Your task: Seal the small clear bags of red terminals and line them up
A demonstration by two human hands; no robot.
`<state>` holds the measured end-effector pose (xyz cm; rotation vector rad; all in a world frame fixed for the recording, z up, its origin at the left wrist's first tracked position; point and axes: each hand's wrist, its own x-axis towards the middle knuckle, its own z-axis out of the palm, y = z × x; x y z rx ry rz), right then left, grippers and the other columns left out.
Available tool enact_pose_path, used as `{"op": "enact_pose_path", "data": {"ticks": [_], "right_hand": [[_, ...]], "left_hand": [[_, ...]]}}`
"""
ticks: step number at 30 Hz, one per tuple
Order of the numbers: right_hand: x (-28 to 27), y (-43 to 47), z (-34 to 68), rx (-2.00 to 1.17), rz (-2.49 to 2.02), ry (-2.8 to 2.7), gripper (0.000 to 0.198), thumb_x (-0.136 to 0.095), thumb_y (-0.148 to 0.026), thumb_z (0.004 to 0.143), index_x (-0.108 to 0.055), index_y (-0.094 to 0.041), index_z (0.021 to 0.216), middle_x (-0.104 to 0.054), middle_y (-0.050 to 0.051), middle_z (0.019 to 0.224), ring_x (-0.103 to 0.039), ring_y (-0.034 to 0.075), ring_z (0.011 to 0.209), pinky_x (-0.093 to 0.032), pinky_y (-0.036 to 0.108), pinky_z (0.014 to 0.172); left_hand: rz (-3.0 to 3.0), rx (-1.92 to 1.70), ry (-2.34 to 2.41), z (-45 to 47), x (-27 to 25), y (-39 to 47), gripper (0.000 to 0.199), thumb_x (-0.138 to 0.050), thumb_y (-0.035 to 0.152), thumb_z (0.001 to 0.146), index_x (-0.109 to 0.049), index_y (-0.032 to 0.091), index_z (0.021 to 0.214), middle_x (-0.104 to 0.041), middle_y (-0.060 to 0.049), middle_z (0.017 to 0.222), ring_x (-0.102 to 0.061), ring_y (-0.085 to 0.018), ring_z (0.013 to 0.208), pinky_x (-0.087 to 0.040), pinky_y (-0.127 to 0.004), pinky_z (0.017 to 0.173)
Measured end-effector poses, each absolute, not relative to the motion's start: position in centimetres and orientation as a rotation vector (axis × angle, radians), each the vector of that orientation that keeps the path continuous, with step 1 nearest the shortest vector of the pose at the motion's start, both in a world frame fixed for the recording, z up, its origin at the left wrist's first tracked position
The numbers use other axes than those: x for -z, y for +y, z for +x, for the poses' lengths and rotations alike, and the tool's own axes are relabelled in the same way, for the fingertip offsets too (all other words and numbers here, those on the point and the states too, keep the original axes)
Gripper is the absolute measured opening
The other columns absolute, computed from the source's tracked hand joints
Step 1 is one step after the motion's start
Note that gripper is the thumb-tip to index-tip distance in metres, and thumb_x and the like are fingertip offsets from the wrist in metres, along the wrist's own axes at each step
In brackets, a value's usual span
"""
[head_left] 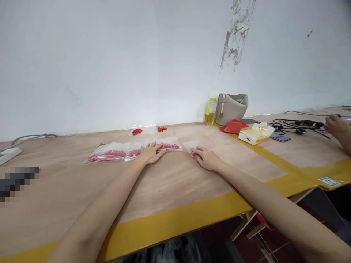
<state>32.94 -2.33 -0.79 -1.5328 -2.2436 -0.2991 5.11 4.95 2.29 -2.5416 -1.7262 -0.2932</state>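
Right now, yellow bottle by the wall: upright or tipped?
Upright. The bottle stands on its base beside the beige bag, cap on top, with yellow liquid settled in its lower part.

Bags (pixel 109 153) under my left hand (pixel 150 153): clear plastic, red pieces inside. Small bag (pixel 192 147) at my right hand (pixel 207 159): clear, a bit of red showing. Loose pieces (pixel 137 131) near the wall (pixel 109 54): red. Table (pixel 68 193): light wood, yellow tape along the edge. Wall: white, grey scuffed patch. Bottle (pixel 210 111): yellow liquid, green cap. Handbag (pixel 231 108): beige. Pouch (pixel 234 126): red. Cables (pixel 298 124): black.
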Motion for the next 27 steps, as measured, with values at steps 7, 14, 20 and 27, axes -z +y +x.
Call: {"op": "enact_pose_path", "data": {"ticks": [7, 14, 20, 27], "right_hand": [[1.3, 1.7, 32.9, 0.03, -1.654, -1.844, 0.038, -0.033, -0.023, 0.089, -0.054, -0.02, 0.121, -0.06, 0.008, 0.116, -0.056, 0.021, 0.105, -0.045, 0.034, 0.086], [0.9, 3.6, 32.1, -0.06, -1.705, -1.918, 0.04, -0.036, -0.036, 0.088, -0.053, -0.022, 0.122, -0.052, 0.008, 0.126, -0.047, 0.021, 0.118, -0.037, 0.039, 0.097], [1.3, 1.9, 31.2, 0.227, -1.71, -2.002, 0.054, -0.031, -0.055, 0.087, -0.045, -0.023, 0.128, -0.038, 0.015, 0.135, -0.029, 0.03, 0.128, -0.021, 0.061, 0.097], [0.8, 1.5, 30.3, 0.232, -1.576, -2.092, 0.051, -0.034, -0.053, 0.087, -0.047, -0.022, 0.125, -0.04, 0.013, 0.134, -0.036, 0.028, 0.123, -0.02, 0.059, 0.099]], "left_hand": [[-2.637, 0.356, -1.55, 8.2, -1.1, 5.6, 0.056, -0.025, 0.064, 0.083, -0.039, 0.035, 0.129, -0.034, -0.01, 0.139, -0.034, -0.034, 0.125, -0.031, -0.06, 0.093], [-2.528, 0.629, -1.321, 11.5, -0.4, 4.5, 0.056, -0.038, 0.057, 0.083, -0.037, 0.028, 0.131, -0.038, -0.014, 0.136, -0.031, -0.035, 0.126, -0.026, -0.06, 0.097], [-2.315, 0.651, -1.227, 4.0, -0.9, 2.7, 0.058, -0.046, 0.048, 0.082, -0.041, 0.015, 0.128, -0.039, -0.019, 0.134, -0.028, -0.036, 0.127, -0.024, -0.055, 0.103], [-2.371, 0.527, -1.512, -2.1, -0.2, 3.0, 0.037, -0.033, 0.025, 0.086, -0.051, 0.012, 0.116, -0.054, -0.016, 0.118, -0.053, -0.027, 0.108, -0.045, -0.043, 0.09]]}}
